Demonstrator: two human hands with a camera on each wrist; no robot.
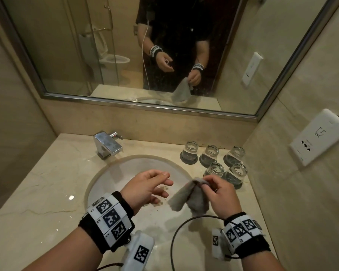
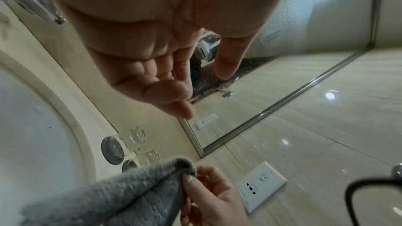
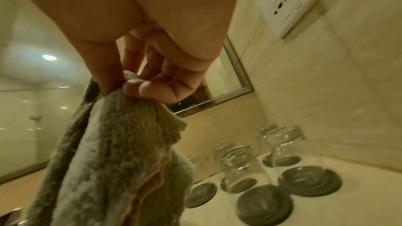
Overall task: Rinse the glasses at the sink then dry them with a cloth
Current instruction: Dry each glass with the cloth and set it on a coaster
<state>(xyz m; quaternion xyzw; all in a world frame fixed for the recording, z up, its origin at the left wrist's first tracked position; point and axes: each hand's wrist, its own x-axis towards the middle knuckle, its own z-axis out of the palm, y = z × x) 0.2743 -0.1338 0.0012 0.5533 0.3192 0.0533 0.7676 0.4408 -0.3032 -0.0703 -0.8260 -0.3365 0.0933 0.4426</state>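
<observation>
Several clear glasses (image 1: 211,156) stand upside down on dark round coasters (image 3: 264,201) at the back right of the counter, beside the sink (image 1: 114,173). My right hand (image 1: 216,189) pinches the top edge of a grey cloth (image 1: 190,198) between thumb and forefinger, and the cloth (image 3: 113,152) hangs down over the basin's right rim. My left hand (image 1: 151,184) hovers over the basin just left of the cloth, its fingers loose and holding nothing. The left wrist view shows the cloth (image 2: 113,193) and my right hand (image 2: 208,193) below my left hand's fingers (image 2: 169,92).
A chrome tap (image 1: 108,144) stands at the back left of the basin. A mirror (image 1: 125,45) covers the back wall. A white socket plate (image 1: 319,136) sits on the right wall above the glasses. A black cable (image 1: 176,233) loops near my right wrist.
</observation>
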